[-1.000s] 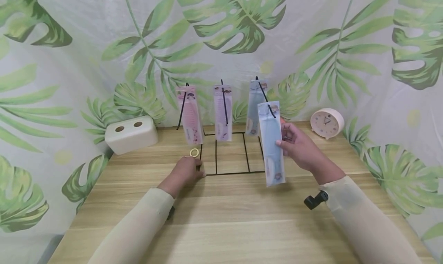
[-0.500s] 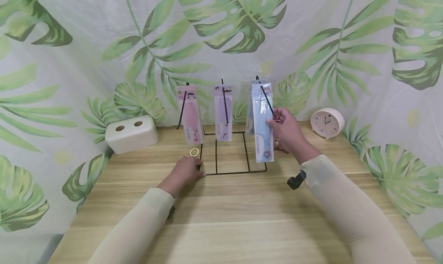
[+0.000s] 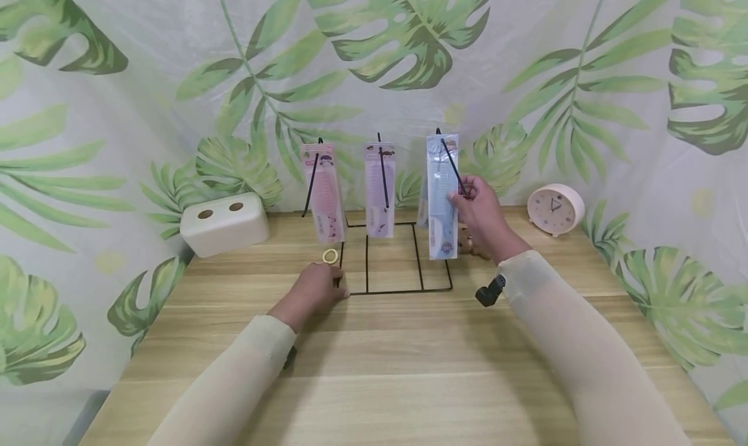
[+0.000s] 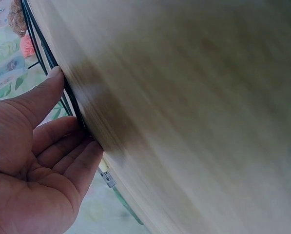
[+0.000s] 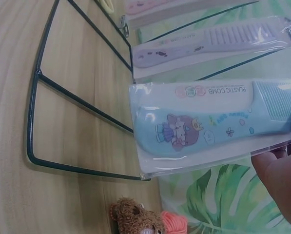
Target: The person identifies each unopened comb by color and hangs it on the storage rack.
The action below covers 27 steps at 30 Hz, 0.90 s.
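My right hand [image 3: 482, 206] pinches a blue plastic comb in clear packaging [image 3: 442, 206] by its side edge. The pack hangs upright at the right hook [image 3: 452, 161] of a black wire rack [image 3: 403, 291], the hook crossing its top. A second blue pack [image 3: 422, 215] is mostly hidden behind it. A packaged pink comb [image 3: 327, 196] hangs on the left hook, a purple comb [image 3: 375, 202] on the middle one. In the head view my left hand [image 3: 314, 287] is at the rack's front left corner; in the left wrist view its thumb and fingers pinch the black wire [image 4: 72, 95].
A pale yellow ring [image 3: 330, 256] lies just beyond my left hand. A white box with two round holes [image 3: 224, 228] stands at the back left, a pink clock [image 3: 555, 210] at the back right. Beside the rack's right side are a brown fuzzy toy [image 5: 133, 217] and pink yarn [image 5: 174, 223].
My right hand has carried the blue comb pack back and up along the right hook, close to the pack behind, which it now mostly covers. The left hand stays at the rack corner.
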### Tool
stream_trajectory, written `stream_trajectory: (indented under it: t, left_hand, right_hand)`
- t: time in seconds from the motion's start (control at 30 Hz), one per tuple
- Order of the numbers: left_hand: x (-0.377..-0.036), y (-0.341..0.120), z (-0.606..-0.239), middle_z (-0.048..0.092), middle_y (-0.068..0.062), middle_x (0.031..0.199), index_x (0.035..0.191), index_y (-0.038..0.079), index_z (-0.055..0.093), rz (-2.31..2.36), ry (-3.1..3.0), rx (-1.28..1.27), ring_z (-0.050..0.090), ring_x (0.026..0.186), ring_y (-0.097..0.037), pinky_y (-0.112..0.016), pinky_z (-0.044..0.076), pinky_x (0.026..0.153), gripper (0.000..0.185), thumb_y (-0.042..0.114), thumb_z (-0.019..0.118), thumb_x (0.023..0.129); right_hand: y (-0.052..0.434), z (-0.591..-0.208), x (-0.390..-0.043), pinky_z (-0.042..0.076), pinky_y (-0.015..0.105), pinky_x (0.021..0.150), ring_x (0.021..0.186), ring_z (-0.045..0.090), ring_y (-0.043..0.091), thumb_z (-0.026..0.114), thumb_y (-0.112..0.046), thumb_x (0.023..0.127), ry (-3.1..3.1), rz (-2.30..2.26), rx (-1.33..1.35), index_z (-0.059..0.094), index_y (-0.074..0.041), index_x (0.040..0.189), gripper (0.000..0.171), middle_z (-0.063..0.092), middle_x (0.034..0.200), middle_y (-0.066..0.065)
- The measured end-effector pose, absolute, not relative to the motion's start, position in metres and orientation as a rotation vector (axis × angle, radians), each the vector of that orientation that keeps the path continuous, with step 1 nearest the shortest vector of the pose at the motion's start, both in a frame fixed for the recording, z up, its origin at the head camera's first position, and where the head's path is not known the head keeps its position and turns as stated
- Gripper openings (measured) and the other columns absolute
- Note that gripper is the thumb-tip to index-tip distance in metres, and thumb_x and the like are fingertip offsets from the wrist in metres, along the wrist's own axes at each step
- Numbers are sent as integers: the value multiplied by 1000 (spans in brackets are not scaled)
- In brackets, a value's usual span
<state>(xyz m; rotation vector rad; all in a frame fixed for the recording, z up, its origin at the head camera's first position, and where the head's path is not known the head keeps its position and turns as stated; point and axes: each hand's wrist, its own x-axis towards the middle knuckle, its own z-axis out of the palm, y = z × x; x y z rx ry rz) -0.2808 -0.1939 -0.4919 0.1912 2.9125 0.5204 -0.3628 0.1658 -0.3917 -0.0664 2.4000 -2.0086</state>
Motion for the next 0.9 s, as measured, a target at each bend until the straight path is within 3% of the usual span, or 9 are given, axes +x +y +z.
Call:
stream_trajectory:
  t: [0.2,0.33,0.43,0.57,0.73,0.9]
  left_hand:
    - [-280,-193,-490,66,-24,149,146,2,68,505,2909,202,60,142,-43,-57,48,121,56,30,83,99]
    - [-281,-193,-489,66,-24,149,146,3,68,513,2910,196,60,142,-43,-57,48,122,56,29,83,99]
    - [-281,-193,-490,66,-24,149,145,3,68,515,2914,194,60,142,-44,-57,47,122,56,29,84,98]
    - [-281,-193,-491,67,-25,148,145,3,69,507,2922,207,60,141,-45,-58,47,123,56,29,84,98]
    - [-281,-193,-490,67,-25,148,145,2,69,505,2925,205,59,142,-45,-58,46,123,55,28,84,98]
    - [-280,-193,-488,66,-25,149,145,2,68,511,2919,201,58,143,-45,-58,46,123,55,28,83,99]
  right_hand:
    - [163,-394,-370,61,43,104,125,65,25,63,-26,112,2416,-1999,-34,53,-12,148,40,64,140,11]
    - [161,-396,-374,56,33,81,98,60,20,64,-30,112,2434,-2012,-40,57,-12,135,30,64,120,7]
    - [160,-399,-377,51,28,71,91,57,21,63,-32,112,2446,-2027,-58,58,-12,130,27,62,113,5]
    - [159,-403,-379,57,29,81,111,65,23,62,-32,112,2482,-2027,-61,59,-12,131,28,66,124,6]
    - [159,-405,-382,59,41,101,128,65,26,63,-30,112,2507,-2017,-55,60,-10,134,30,66,135,10]
    - [159,-404,-381,57,41,90,117,64,32,61,-31,113,2539,-1978,-43,60,-11,134,29,65,129,10]
